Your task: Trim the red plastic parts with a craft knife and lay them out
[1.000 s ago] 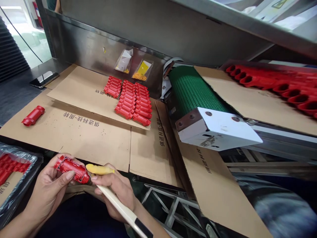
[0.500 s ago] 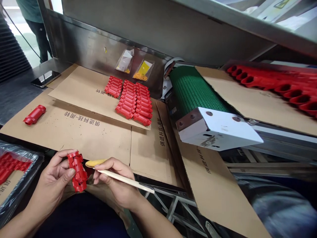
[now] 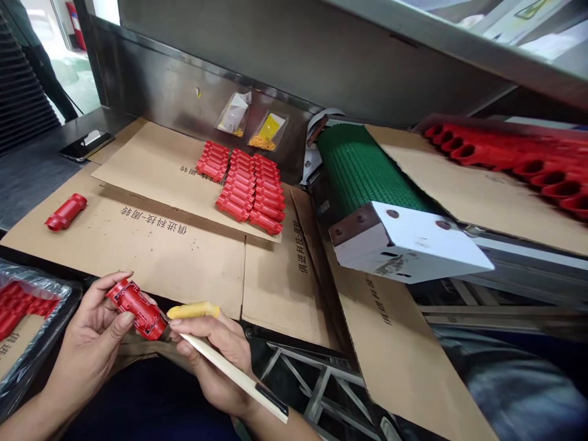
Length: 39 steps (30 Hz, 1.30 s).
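Note:
A red ribbed plastic part (image 3: 138,308) is held tilted between the fingers and thumb of my left hand (image 3: 94,340). My right hand (image 3: 215,349) grips a pale flat-handled tool (image 3: 234,373) with a dark band near its rear end; its thin tip meets or nearly meets the lower right end of the part. A yellow cover (image 3: 193,310) sits on one finger of my right hand. Beyond my hands, rows of similar red parts (image 3: 243,184) lie on a cardboard sheet (image 3: 142,153), and a single red part (image 3: 65,212) rests at the left.
A green conveyor belt (image 3: 367,168) with a white metal end block (image 3: 408,239) stands at the right, beside red tubes (image 3: 528,165) on cardboard. A lined crate (image 3: 41,343) is at lower left. A phone (image 3: 87,146) and two small bags (image 3: 269,131) are at the back.
The held red part has tilted, its top leaning left and its lower end swinging right. My right hand has turned, and the tool's handle now slopes more steeply. The person at upper left has shifted left.

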### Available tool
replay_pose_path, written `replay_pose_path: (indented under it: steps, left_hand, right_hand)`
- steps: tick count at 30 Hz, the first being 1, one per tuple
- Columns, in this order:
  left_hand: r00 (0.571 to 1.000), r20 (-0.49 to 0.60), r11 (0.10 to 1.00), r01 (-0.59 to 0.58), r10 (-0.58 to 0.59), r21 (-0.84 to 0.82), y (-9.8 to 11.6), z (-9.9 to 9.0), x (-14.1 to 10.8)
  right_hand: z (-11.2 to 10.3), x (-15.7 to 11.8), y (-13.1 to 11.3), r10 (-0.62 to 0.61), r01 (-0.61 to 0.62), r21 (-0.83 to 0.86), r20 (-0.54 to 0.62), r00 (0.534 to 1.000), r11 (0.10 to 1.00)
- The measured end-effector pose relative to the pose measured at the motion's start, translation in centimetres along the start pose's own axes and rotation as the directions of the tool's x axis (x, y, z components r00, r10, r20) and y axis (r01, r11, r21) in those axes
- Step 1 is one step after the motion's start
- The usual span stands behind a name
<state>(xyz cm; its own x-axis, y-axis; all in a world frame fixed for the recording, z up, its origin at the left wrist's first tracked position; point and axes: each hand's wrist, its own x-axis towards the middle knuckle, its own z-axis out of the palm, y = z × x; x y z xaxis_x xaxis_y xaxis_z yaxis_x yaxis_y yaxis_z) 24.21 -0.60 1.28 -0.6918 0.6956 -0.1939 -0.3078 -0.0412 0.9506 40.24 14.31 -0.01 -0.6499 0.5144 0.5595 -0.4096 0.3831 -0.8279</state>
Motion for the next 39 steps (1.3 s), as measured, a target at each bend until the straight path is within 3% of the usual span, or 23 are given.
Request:
replay_pose_path:
  steps: [6, 11, 14, 17, 20, 27, 29, 30, 32, 34, 35, 37, 39]
  left_hand:
    - [0.999, -0.025, 1.000, -0.025, 0.025, -0.002, 0.2, 0.3, -0.3]
    - [0.996, -0.082, 0.999, -0.033, 0.035, 0.017, 0.3, 0.7, -0.2]
    - [0.991, -0.136, 1.000, -0.013, 0.010, -0.023, 0.8, 1.6, 0.2]
    - [0.983, -0.179, 0.997, 0.017, -0.031, -0.080, 1.4, 2.7, 0.5]
    - [0.982, -0.168, 0.994, 0.074, -0.087, -0.081, 1.9, 3.2, 0.6]
    - [0.974, -0.109, 0.980, 0.195, -0.197, -0.029, 2.0, 2.6, 0.6]
    - [0.971, -0.096, 0.975, 0.218, -0.220, -0.032, 2.1, 2.5, 0.6]
    - [0.971, -0.097, 0.976, 0.214, -0.217, -0.042, 2.1, 2.5, 0.6]
    - [0.978, -0.116, 0.984, 0.167, -0.174, -0.062, 2.1, 2.5, 0.5]
    - [0.984, -0.154, 0.996, 0.087, -0.091, -0.032, 2.0, 2.5, 0.3]
    - [0.984, -0.172, 0.999, 0.046, -0.044, 0.010, 1.9, 2.5, 0.2]
    - [0.980, -0.195, 0.992, -0.018, 0.042, 0.124, 1.8, 2.5, -0.1]
    - [0.977, -0.194, 0.975, -0.047, 0.091, 0.219, 1.8, 2.4, -0.3]
  right_hand:
    - [0.0, -0.2, -0.2, 0.045, -0.045, -0.014, 0.011, 0.999, 0.999]
    - [0.5, -0.5, 0.6, 0.151, -0.156, 0.159, 0.040, 0.988, 0.975]
    - [0.3, -0.4, 1.3, -0.053, 0.055, -0.015, 0.099, 0.994, 0.998]
    - [-0.2, -0.4, 1.4, -0.230, 0.290, -0.258, 0.239, 0.943, 0.922]
    - [-0.5, -0.4, 1.3, -0.204, 0.304, -0.323, 0.308, 0.929, 0.896]
    - [0.2, -0.5, 1.6, -0.226, 0.305, -0.321, 0.260, 0.939, 0.897]
    - [0.6, -0.6, 1.6, -0.211, 0.260, -0.245, 0.208, 0.955, 0.934]
    - [0.7, -0.7, 1.6, -0.155, 0.181, -0.162, 0.158, 0.975, 0.970]
    - [1.1, -0.8, 1.6, 0.072, -0.079, 0.118, 0.059, 0.996, 0.990]
    - [1.5, -0.7, 1.8, 0.344, -0.335, 0.432, 0.061, 0.937, 0.837]
    - [1.6, -0.6, 2.0, 0.427, -0.400, 0.548, 0.085, 0.900, 0.735]
    - [2.0, -0.5, 2.4, 0.496, -0.438, 0.681, 0.125, 0.859, 0.587]
    - [2.2, -0.5, 2.8, 0.507, -0.423, 0.738, 0.127, 0.853, 0.526]
